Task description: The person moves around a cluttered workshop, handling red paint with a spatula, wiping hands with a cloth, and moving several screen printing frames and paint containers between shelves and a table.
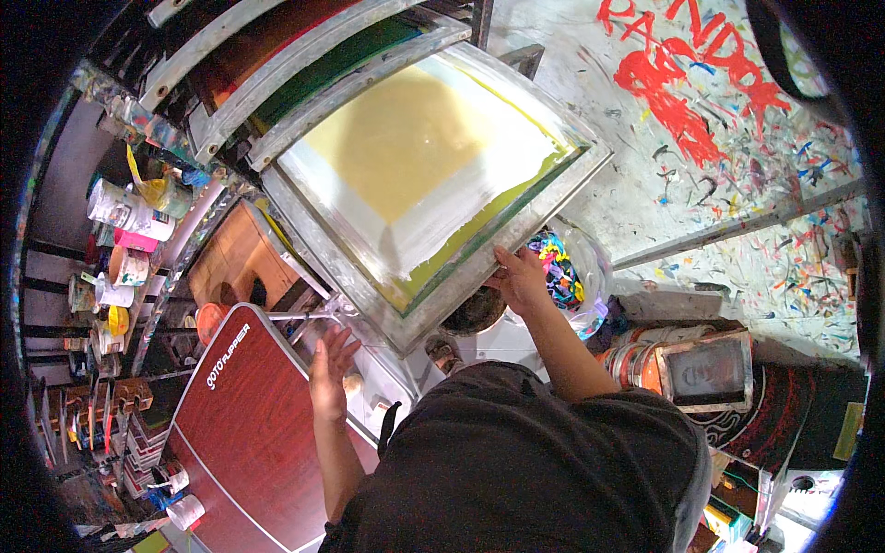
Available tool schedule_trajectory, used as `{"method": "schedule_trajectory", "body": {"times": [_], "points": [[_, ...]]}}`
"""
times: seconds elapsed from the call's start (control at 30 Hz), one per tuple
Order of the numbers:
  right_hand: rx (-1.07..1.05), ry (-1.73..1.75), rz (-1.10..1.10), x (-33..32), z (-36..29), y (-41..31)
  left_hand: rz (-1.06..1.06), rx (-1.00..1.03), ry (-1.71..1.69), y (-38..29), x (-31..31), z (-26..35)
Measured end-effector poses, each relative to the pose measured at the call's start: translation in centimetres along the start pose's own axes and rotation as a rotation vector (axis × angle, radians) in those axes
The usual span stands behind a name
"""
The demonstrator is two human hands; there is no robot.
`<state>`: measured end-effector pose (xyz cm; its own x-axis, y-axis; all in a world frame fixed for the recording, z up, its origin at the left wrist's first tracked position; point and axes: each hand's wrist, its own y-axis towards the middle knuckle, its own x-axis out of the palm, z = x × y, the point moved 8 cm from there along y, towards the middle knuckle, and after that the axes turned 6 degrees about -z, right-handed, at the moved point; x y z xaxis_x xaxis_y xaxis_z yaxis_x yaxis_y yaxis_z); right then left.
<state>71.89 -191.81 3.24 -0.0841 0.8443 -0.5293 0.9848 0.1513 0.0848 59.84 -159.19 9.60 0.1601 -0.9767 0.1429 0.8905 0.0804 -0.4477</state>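
A large screen-printing frame (pixel 408 166) tilts in front of me, its mesh pale yellow and white with an olive-green border. The fingers of my right hand (pixel 524 280) grip its near edge, the thumb lying on top. My left hand (pixel 332 370) is raised with spread fingers and holds nothing. It hovers to the left of the frame's near corner, beside a wood-grain tabletop (pixel 256 428) with a pale rim. Part of my shoe (pixel 442 352) shows below the frame.
More screen frames (pixel 332 83) stand in a rack at upper left. Paint tubs (pixel 128 211) crowd a shelf on the left. A clear plastic bag of colourful scraps (pixel 561 273) sits beyond my right hand. A smaller screen (pixel 705 370) leans at right, near a paint-smeared wall (pixel 691 207).
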Motion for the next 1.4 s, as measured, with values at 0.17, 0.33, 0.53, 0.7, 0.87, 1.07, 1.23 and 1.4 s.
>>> {"method": "schedule_trajectory", "body": {"times": [0.17,0.33,0.53,0.7,0.87,1.07,1.23,1.4], "points": [[-0.003,0.134,0.034,0.8,1.7,2.0,0.009,0.006,-0.012,0.0,-0.8,-0.1],[-0.109,0.243,-0.008,1.7,0.2,5.7,0.075,0.016,-0.04,-0.9,-2.5,-0.7],[0.131,0.969,0.047,4.2,-1.0,10.6,0.109,0.032,0.006,-2.5,-3.1,-0.2],[0.354,1.383,0.054,7.2,-1.3,15.0,0.134,0.064,-0.006,-3.4,-3.5,0.1],[0.423,1.282,0.028,9.6,-2.0,20.4,0.191,0.052,-0.02,-4.8,-4.7,-1.4],[0.407,1.286,-0.018,12.0,-5.0,26.0,0.302,0.006,-0.045,-7.2,-6.5,-2.8],[0.381,1.277,-0.086,12.9,-6.4,29.3,0.361,-0.025,-0.074,-8.0,-7.3,-3.6],[0.392,0.591,0.185,9.1,-8.4,28.5,0.385,-0.047,-0.056,-7.4,-7.7,-4.5]]}}
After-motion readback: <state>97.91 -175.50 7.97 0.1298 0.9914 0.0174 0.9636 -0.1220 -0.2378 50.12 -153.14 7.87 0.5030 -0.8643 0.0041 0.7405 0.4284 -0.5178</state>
